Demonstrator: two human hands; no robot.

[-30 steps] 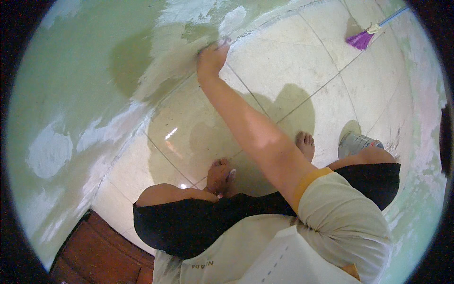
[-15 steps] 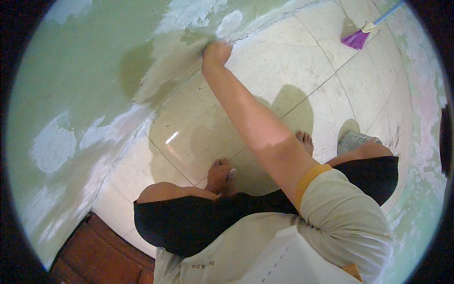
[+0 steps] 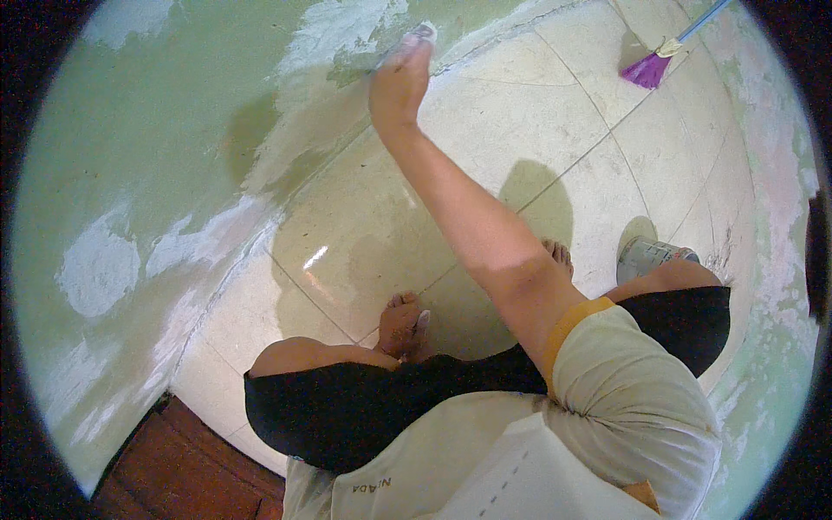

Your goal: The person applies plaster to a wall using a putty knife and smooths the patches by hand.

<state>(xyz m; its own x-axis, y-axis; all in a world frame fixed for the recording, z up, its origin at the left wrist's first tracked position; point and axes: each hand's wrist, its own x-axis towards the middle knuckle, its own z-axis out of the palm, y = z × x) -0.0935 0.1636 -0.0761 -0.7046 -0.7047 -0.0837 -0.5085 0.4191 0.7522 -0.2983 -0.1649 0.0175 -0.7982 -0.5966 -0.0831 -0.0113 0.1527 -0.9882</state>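
My right hand (image 3: pixel 401 87) reaches out to the base of a green wall (image 3: pixel 186 113) mottled with white patches. Its fingers look bent and pressed towards a white patch (image 3: pixel 347 35) just above the floor joint. The fingertips appear whitish, and motion blurs them. Whatever lies under them, if anything, is hidden from me. My right forearm (image 3: pixel 468 208) stretches across the tiled floor from the lower right. My left hand is out of sight.
A broom (image 3: pixel 646 71) with purple bristles and a blue handle lies at the far right. Near my right knee stands a grey can (image 3: pixel 650 256). A brown panelled piece (image 3: pixel 186 464) fills the lower left. My bare feet rest on pale tiles (image 3: pixel 485 104).
My right hand has moved farther up along the wall, and its whitish fingertips now show. The body and the things around stay in place.
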